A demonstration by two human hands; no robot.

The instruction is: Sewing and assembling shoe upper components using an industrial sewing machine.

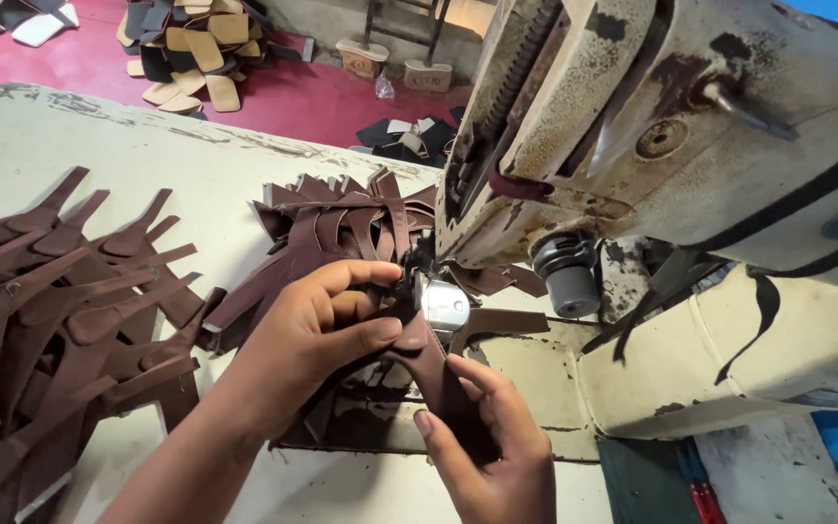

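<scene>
Cream worktable (147, 165): both hands, L (317, 325) & R (492, 442), pinch brown strap (438, 374) at sewing machine (652, 146).

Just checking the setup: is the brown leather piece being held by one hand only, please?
No, both the left hand and the right hand grip the brown leather piece at the sewing machine.

Small clear plastic bag (384, 88) — red floor (322, 102)

Dark brown leather strap pieces (70, 311) lie piled at the bench's (177, 155) left edge; the bench is chipped cream. The sewing machine (671, 126) is cream, rust-spotted. Floor (283, 97) looks crimson, with tan insoles (196, 53).
</scene>
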